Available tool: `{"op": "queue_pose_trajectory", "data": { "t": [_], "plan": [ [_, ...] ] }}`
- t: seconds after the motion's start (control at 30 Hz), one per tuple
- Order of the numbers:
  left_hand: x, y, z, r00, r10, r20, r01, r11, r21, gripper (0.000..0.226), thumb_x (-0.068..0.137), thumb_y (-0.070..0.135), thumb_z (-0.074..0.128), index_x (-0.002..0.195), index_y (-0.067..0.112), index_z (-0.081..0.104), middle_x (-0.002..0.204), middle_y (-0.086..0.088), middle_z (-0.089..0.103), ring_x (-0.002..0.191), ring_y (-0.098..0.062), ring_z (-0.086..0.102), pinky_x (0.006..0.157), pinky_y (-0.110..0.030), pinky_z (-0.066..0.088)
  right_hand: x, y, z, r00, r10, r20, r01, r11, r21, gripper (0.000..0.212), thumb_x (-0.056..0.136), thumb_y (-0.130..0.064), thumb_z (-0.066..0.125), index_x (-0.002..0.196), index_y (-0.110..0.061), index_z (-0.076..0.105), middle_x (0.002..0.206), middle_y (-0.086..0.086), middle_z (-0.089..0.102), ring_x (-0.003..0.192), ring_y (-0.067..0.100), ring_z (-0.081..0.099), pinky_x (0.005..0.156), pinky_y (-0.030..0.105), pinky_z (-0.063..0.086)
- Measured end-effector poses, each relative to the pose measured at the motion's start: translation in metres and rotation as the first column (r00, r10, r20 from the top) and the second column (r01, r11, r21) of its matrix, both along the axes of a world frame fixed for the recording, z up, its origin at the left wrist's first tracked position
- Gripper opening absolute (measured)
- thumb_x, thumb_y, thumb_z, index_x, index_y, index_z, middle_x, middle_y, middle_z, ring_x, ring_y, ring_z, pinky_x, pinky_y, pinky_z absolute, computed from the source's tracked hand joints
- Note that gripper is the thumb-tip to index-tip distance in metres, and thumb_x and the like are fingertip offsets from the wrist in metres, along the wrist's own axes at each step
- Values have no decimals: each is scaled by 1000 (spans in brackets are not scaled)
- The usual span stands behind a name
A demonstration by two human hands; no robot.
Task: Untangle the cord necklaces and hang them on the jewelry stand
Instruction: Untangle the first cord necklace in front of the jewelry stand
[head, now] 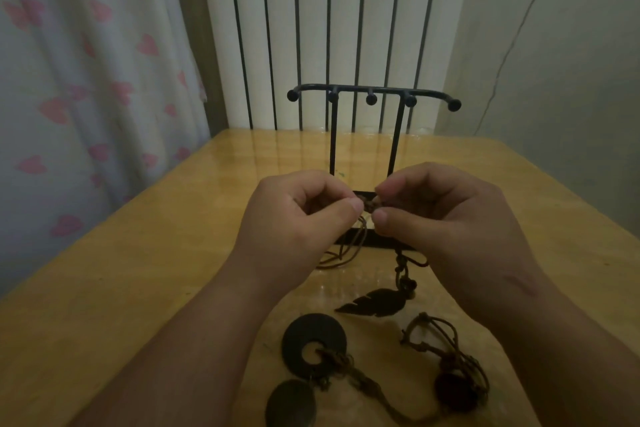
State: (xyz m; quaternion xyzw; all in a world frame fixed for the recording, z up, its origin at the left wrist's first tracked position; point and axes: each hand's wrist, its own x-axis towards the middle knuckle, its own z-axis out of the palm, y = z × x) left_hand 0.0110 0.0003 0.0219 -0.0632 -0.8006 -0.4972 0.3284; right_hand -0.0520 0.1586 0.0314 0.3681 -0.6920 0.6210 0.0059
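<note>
My left hand [294, 218] and right hand [450, 222] both pinch the knot [370, 205]; I should tease loops apart gently, not tug it tighter.

A black stand [372, 94] rises from a honey-yellow wooden table [173, 253], where brown cords [341, 255] carry a near-black ring pendant [301, 333] and a dark leaf pendant [369, 303]. Behind, a white curtain [86, 80] is dotted with pink hearts, and a white radiator [311, 10] is striped by dark gaps, beside a pale grey wall [554, 62].
</note>
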Motion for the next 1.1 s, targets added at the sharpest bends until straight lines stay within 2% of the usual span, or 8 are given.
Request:
{"op": "queue_pose_trajectory", "data": {
  "t": [0.1, 0.23, 0.37, 0.53, 0.63, 0.73, 0.87, 1.1],
  "plan": [
    [0, 0, 0, 1000, 7, 7, -7, 1000, -7, 10, 81, 25, 63, 76, 24, 72, 66, 7, 65, 64, -7, 60, 58, -14, 48, 0, 0, 0, 1000, 5, -16, -5, 1000, -3, 15, 71, -20, 70, 85, -26, 69, 86, -7, 72, 82, 8, 70, 70, 15, 55],
    [0, 0, 0, 1000, 1, 23, 0, 998, -68, 12, 83, 19, 66, 75, 27, 70, 64, 12, 64, 60, -4, 59, 56, -12, 46, -1, 0, -1, 999, 37, -32, -37, 999, 9, 22, 78, 0, 70, 84, -21, 68, 82, -10, 72, 80, 5, 70, 69, 12, 53],
    [2, 2, 0, 999, 7, 34, -4, 997, -83, 17, 83, 12, 66, 72, 25, 69, 62, 15, 61, 59, -1, 57, 53, -10, 43, -1, 0, -2, 998, 54, -25, -55, 999, -3, 23, 78, 3, 69, 85, -18, 67, 81, -9, 71, 80, 6, 69, 70, 14, 53],
    [0, 4, 0, 1000, 23, 1, -23, 999, -27, 13, 84, 19, 67, 73, 26, 69, 66, 8, 65, 61, -7, 60, 55, -14, 48, -1, -2, -4, 997, 75, 13, -75, 997, -17, 13, 79, -14, 71, 90, -20, 67, 84, 1, 67, 80, 19, 66, 72, 34, 59],
    [1, 4, 1, 1000, 21, 4, -21, 1000, -18, 11, 80, 18, 67, 74, 26, 69, 67, 7, 66, 62, -6, 60, 55, -15, 49, 0, -2, -3, 998, 63, 6, -63, 998, 17, 9, 81, -27, 69, 88, -22, 68, 83, 1, 67, 76, 16, 65, 66, 26, 57],
    [2, 3, 1, 1000, 19, 19, -19, 1000, -6, 19, 86, 8, 68, 74, 23, 69, 65, 10, 63, 60, -2, 57, 55, -13, 46, 1, 0, 0, 998, 63, 13, -63, 998, -3, 11, 76, -15, 70, 86, -18, 67, 83, 3, 69, 78, 18, 66, 69, 27, 58],
    [1, 4, 2, 999, 14, 47, -15, 1000, 5, 19, 85, 11, 64, 73, 24, 67, 61, 13, 59, 59, 0, 54, 54, -11, 43, 1, 2, 2, 987, 132, 88, -123, 987, -102, 21, 79, 9, 65, 83, -8, 55, 83, 4, 71, 80, 18, 69, 70, 23, 56],
    [3, 3, 4, 998, -44, 39, 42, 997, 63, 14, 83, 20, 59, 74, 22, 68, 63, 12, 62, 60, 1, 56, 56, -9, 43, 2, 0, 3, 995, 94, 28, -92, 994, -61, 22, 79, 13, 64, 80, -7, 55, 80, -1, 71, 81, 12, 69, 73, 19, 55]
  ]
}}
